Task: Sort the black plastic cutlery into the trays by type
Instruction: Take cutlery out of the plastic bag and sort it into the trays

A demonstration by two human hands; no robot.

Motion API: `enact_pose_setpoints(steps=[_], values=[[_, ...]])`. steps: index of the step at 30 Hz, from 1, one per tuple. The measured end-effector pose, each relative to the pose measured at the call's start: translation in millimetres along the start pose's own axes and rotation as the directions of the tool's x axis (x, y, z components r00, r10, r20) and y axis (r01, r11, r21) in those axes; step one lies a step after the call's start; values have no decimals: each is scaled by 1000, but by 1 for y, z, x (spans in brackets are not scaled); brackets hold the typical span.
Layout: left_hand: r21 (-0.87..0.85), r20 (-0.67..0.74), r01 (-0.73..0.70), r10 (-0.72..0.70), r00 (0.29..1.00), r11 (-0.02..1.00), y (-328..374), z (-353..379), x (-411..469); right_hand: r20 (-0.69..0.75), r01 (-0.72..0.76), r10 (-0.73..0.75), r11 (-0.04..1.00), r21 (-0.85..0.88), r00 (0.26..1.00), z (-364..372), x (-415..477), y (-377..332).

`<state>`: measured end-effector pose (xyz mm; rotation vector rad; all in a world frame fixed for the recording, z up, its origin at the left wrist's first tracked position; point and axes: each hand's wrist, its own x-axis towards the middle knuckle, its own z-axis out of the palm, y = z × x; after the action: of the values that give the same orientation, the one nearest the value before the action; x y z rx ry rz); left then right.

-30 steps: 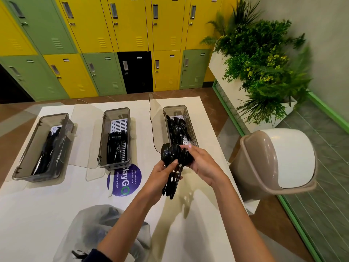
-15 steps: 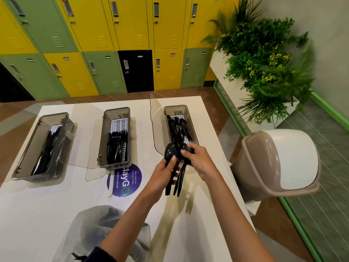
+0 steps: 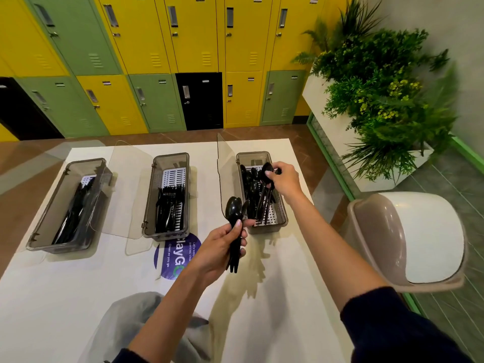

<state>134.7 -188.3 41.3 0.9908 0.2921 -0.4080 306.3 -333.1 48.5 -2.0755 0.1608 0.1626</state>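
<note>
Your left hand is clenched round the handles of a bundle of black plastic spoons. It holds them above the white table, just short of the near end of the right-hand smoky translucent plastic tray. That looks like a reserve kept close so the other hand can take a few at a time. Your right hand pinches a smaller batch of black plastic spoons near the bowls, over that tray's far half, where more spoons lie. I judge this batch is about to be laid down. Both lots run lengthwise with the tray, bowls away from you and handle tips toward you, matching the pile below so they should nest. The right-hand batch slopes, with its handle tips dipping toward the tray's near end. The middle grey tray holds forks with their tines pointing away from you. The left grey tray holds long dark pieces, probably knives, though the view is too dim to be sure.
</note>
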Motion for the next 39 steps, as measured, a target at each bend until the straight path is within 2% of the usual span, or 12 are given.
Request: enact_pose_setpoints(steps=[7,10,12,15,20,23,27,31,34,36,39], values=[[-41,21,21,-20,1000,999,0,4,9,54,77,-70,988,-132,996,10,8,0],[-31,36,18,-17,999,999,-1,7,12,169,138,-109,976,-168,979,6,5,-4],[-32,56,13,-12,998,999,-2,9,15,185,146,-123,982,-117,975,3,3,-6],[-48,70,25,-21,997,999,-3,11,20,115,120,-117,993,-20,986,0,-4,-1],[77,54,-7,3,999,997,-3,22,34,105,-50,24,967,251,994,-3,-13,21],[228,-80,-28,48,996,973,-2,31,51,105,-131,100,926,355,989,-6,-16,36],[323,-261,-63,153,953,944,4,41,83,93,-239,220,874,423,971,-3,-15,49],[547,-305,-26,227,925,837,8,42,120,225,-336,263,849,408,938,2,-19,50],[738,-299,72,229,926,671,13,39,140,198,-325,267,867,378,943,5,-19,45],[816,-280,136,178,943,562,17,39,145,176,-307,262,895,323,949,6,-16,44],[852,-268,179,117,956,492,22,41,138,174,-286,251,934,216,952,7,-19,45]])
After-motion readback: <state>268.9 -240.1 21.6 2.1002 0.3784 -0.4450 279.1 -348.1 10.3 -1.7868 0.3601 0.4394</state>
